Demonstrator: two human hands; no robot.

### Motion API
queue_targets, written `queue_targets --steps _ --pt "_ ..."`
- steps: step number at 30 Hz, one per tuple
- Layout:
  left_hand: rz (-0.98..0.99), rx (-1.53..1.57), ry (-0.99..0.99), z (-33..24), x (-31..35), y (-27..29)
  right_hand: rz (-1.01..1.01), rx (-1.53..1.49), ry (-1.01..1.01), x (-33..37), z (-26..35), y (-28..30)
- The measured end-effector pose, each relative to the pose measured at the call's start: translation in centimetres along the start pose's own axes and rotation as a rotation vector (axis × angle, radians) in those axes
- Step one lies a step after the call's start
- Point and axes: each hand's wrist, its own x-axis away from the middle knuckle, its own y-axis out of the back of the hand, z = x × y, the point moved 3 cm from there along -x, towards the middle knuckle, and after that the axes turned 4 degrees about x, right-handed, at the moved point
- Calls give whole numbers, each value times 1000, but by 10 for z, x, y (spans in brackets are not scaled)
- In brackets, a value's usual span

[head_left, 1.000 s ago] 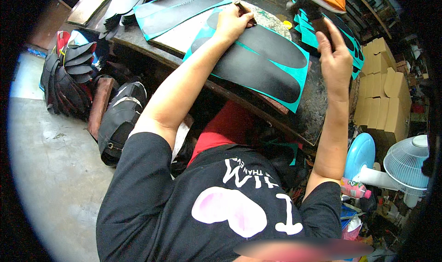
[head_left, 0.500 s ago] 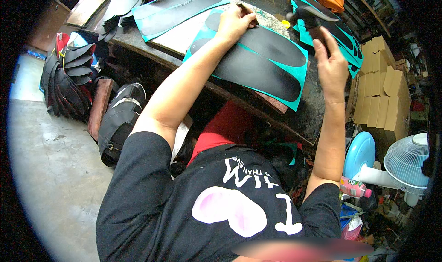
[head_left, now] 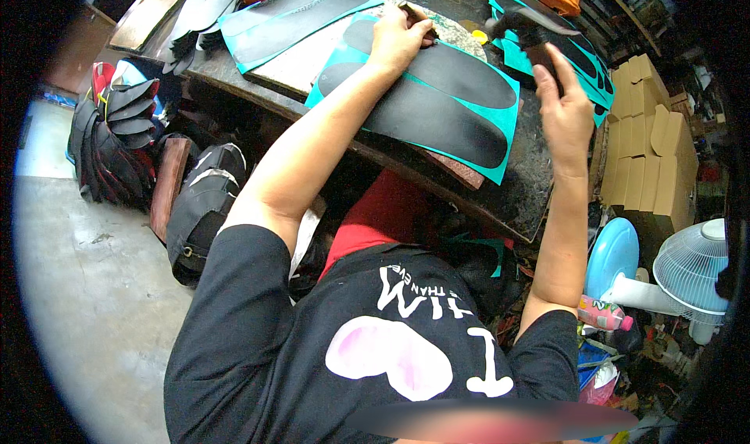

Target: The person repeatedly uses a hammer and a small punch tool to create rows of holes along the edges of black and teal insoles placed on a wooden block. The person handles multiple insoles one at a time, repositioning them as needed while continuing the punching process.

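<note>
Head view, from left to right: the left hand (head_left: 398, 42) presses flat, fingers together, on the upper end of a teal sheet (head_left: 426, 104) bearing two black insole shapes, which lies on the dark tabletop (head_left: 519, 202). The insoles' long axes run from upper left to lower right. Further right, the right hand (head_left: 564, 112) is clamped on a dark hammer (head_left: 527, 30) raised above the sheet.
</note>
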Motion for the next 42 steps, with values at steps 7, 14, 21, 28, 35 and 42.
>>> queue_targets --steps 7,14,21,28,35,42 --pt "151 -648 -636 -19 10 -16 -235 -361 229 -2 37 23" --pt "-2 -267 -84 -12 -2 -6 158 92 -84 14 -16 -19" --pt "-1 -186 -117 -14 -17 48 190 -116 -138 11 -32 -25" --pt "-42 -141 -39 -1 -7 48 149 -297 44 -11 16 -24" --pt "64 -947 -692 -29 10 18 -184 -295 391 -13 62 -22" --pt "-125 -45 -6 -1 -7 39 52 43 63 -7 15 -40"
